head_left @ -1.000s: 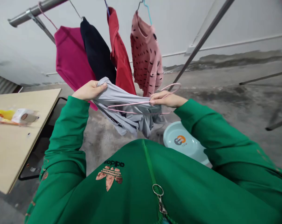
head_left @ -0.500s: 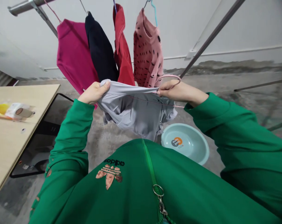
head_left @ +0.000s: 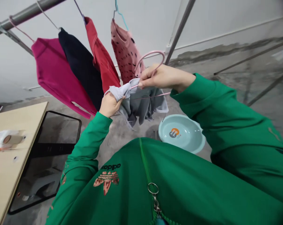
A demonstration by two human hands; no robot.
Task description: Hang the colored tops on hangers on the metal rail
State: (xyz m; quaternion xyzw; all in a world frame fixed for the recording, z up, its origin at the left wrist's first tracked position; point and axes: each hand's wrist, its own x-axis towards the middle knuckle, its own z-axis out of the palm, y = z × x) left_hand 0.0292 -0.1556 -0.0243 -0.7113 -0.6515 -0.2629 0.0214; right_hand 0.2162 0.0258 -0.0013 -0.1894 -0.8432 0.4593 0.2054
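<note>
My left hand [head_left: 110, 104] is closed on the bunched edge of a light grey garment [head_left: 143, 107], which hangs down below both hands. My right hand [head_left: 156, 77] grips a pink clothes hanger [head_left: 163, 57] near its hook, and the hook curves up above my fingers. Part of the hanger's shoulder goes into the garment's neckline, while its thin lower bar crosses in front of the cloth. A pink spotted top [head_left: 126, 50] hangs just behind my right hand. How far the hanger reaches inside the grey cloth is hidden.
A metal rail [head_left: 31, 14] at upper left carries a magenta top [head_left: 54, 70], a dark garment [head_left: 79, 65] and a red garment [head_left: 100, 53]. A light blue basin [head_left: 190, 134] stands on the floor. At left is a wooden table [head_left: 21, 118] beside a black-framed rack [head_left: 78, 128].
My left hand has moved in toward the right hand and gathered the garment's edge. The hanger's hook has risen with my right hand. The view has shifted and tilted.
</note>
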